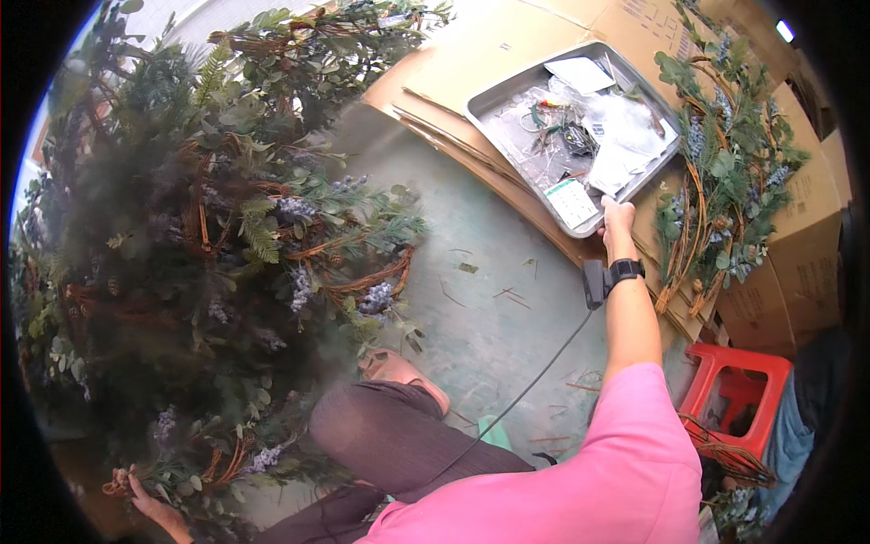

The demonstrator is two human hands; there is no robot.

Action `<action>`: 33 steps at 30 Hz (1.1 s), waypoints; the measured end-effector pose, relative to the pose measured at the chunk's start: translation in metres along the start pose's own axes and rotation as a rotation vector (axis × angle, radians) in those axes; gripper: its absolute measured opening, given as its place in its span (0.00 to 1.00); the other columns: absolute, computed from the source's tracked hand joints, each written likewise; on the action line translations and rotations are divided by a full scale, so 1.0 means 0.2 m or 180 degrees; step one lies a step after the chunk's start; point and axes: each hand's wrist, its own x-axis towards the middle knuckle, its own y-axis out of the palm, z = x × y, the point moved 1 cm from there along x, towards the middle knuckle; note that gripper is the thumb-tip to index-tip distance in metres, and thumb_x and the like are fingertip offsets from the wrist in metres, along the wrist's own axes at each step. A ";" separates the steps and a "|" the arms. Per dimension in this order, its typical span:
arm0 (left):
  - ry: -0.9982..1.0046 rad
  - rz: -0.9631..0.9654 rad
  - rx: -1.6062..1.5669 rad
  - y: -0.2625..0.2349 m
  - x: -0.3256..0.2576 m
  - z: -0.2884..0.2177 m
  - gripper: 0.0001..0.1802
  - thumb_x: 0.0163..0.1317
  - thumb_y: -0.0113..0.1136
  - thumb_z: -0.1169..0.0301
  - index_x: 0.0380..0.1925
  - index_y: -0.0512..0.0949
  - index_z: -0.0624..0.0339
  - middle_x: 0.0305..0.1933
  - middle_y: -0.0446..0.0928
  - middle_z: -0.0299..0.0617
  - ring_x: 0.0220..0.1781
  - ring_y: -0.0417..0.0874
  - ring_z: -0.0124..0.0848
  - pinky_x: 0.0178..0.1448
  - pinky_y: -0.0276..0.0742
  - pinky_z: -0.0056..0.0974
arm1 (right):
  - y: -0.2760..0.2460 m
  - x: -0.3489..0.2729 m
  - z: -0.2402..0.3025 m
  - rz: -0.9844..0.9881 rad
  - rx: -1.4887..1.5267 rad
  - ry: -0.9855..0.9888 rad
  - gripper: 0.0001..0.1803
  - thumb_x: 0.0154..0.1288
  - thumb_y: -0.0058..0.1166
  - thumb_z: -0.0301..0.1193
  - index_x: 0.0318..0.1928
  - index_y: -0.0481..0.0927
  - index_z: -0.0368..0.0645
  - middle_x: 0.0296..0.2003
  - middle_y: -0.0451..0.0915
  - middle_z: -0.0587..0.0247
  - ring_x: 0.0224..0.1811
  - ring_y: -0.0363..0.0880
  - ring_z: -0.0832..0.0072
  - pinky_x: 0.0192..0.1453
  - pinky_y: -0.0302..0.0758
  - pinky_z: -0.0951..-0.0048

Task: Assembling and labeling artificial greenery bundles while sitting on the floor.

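Observation:
My right arm reaches out to a grey metal tray (pixel 473 102), and my right hand (pixel 619 220) is closed at its near corner, gripping the rim. The tray holds wire bits, small clear bags, white paper pieces and a green-and-white card (pixel 571 202). Far down at the lower left, my left hand (pixel 156 510) is closed around the brown twig end of a leafy garland (pixel 237 461) with blue-purple berries. Leaves and the picture's dark rim partly hide its fingers.
A large pile of greenery garlands (pixel 208 236) fills the left side. Flat cardboard (pixel 453 77) lies under the tray. Another garland (pixel 716 172) rests right of it. A red plastic stool (pixel 693 390) stands at the right. A cable (pixel 526 385) runs from my right wrist across my leg.

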 end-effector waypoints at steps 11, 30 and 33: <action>0.0127 0.0193 0.0116 0.00 0.03 0.02 0.19 0.67 0.43 0.64 0.50 0.71 0.66 0.56 0.68 0.41 0.59 0.67 0.32 0.62 0.62 0.39 | 0.41 0.14 0.18 0.0431 -0.1601 -0.2601 0.06 0.50 0.51 0.29 0.30 0.76 0.41 0.27 0.76 0.49 0.36 0.76 0.56 0.42 0.71 0.62; -0.0134 -0.0073 0.0154 0.09 0.04 -0.01 0.19 0.66 0.42 0.71 0.55 0.65 0.70 0.54 0.69 0.43 0.55 0.69 0.30 0.63 0.61 0.36 | 0.25 0.21 0.25 0.1055 0.0612 -0.1105 0.04 0.50 0.56 0.25 0.22 0.76 0.41 0.16 0.71 0.73 0.16 0.64 0.87 0.17 0.60 0.85; -0.0152 -0.0121 0.0148 0.18 0.04 -0.05 0.19 0.66 0.42 0.72 0.55 0.65 0.71 0.53 0.69 0.43 0.55 0.70 0.31 0.62 0.62 0.36 | 0.12 0.27 0.20 0.1181 0.0289 -0.0935 0.05 0.53 0.56 0.25 0.23 0.74 0.45 0.17 0.72 0.74 0.12 0.61 0.88 0.15 0.58 0.85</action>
